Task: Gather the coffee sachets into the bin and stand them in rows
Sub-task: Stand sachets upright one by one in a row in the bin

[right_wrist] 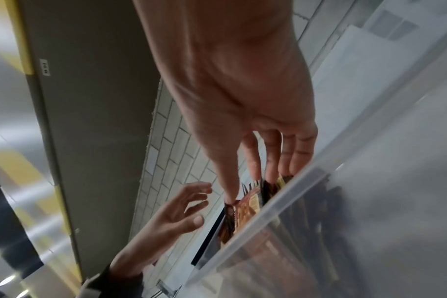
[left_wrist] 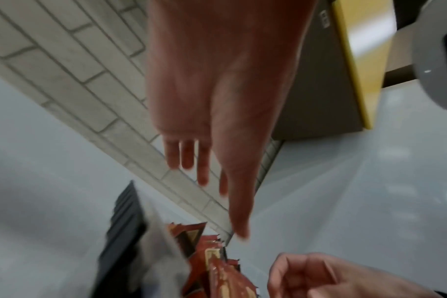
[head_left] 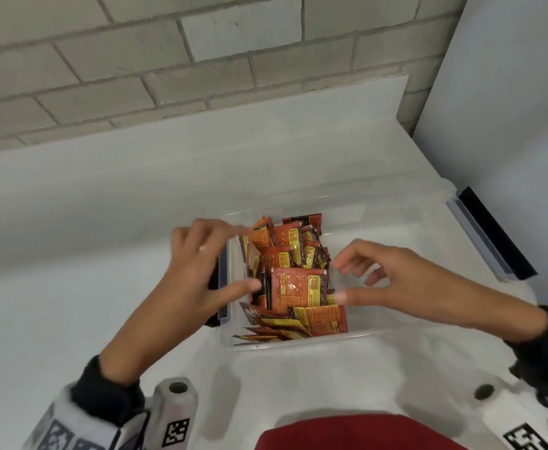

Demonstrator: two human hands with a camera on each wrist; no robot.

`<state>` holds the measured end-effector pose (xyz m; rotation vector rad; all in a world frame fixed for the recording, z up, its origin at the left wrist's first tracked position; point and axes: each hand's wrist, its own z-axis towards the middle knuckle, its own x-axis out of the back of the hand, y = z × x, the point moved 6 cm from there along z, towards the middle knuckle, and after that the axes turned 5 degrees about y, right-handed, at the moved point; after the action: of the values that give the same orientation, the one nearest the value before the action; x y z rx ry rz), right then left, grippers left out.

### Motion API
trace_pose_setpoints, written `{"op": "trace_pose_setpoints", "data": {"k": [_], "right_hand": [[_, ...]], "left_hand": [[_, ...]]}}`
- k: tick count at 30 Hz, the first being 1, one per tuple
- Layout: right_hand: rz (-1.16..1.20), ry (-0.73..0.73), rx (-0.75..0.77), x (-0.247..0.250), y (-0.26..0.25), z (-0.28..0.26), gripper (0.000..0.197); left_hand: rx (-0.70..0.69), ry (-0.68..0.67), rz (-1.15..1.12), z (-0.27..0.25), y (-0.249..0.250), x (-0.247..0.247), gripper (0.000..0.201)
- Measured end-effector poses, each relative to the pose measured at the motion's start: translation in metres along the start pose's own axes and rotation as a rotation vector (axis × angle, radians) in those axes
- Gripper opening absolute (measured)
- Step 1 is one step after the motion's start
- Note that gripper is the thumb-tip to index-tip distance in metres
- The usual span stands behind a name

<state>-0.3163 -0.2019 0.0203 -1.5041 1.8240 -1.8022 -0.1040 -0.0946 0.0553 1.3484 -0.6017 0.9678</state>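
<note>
Red cloth (head_left: 357, 433) nearest, white table (head_left: 71, 254). Clear bin (head_left: 298, 344) holds coffee sachets (head_left: 295, 287), mostly upright, some flat in front. Left hand (head_left: 198, 271) and right hand (head_left: 405, 284) flank them, fingers loosely spread, gripping nothing. Brick wall (head_left: 136, 60) behind.

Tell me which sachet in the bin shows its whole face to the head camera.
The big orange sachet mid-bin, between both hands; the others overlap or lean edge-on.

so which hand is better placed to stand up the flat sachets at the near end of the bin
Probably the right hand: its thumb sits just above the flat sachets at the near wall of the bin. The left hand is busier, its fingers steadying the standing sachets.
</note>
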Motion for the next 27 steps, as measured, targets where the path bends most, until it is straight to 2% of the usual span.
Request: {"op": "trace_pose_setpoints", "data": {"k": [2, 4, 8, 12, 17, 23, 27], "right_hand": [[-0.023, -0.024, 0.043, -0.007, 0.000, -0.005, 0.031], [-0.053, -0.041, 0.069, -0.016, -0.002, -0.006, 0.029], [-0.116, -0.054, 0.086, -0.029, -0.003, -0.003, 0.029], [-0.140, -0.069, 0.073, -0.038, -0.006, 0.001, 0.026], [-0.184, -0.066, 0.097, -0.048, -0.010, 0.004, 0.023], [-0.125, -0.075, 0.113, -0.048, -0.009, 0.006, 0.018], [0.003, -0.044, 0.145, -0.041, -0.014, 0.003, 0.019]], "left_hand": [[-0.184, -0.210, 0.074, -0.002, 0.010, -0.009, 0.047], [-0.280, -0.384, 0.125, -0.005, 0.018, -0.023, 0.044], [-0.339, -0.511, 0.286, -0.005, 0.019, -0.044, 0.049], [-0.489, -0.486, 0.353, -0.004, 0.027, -0.048, 0.045], [-0.562, -0.452, 0.402, -0.005, 0.029, -0.056, 0.030], [-0.603, -0.415, 0.387, -0.002, 0.035, -0.059, 0.020], [-0.549, -0.411, 0.282, 0.001, 0.034, -0.052, 0.016]]}}
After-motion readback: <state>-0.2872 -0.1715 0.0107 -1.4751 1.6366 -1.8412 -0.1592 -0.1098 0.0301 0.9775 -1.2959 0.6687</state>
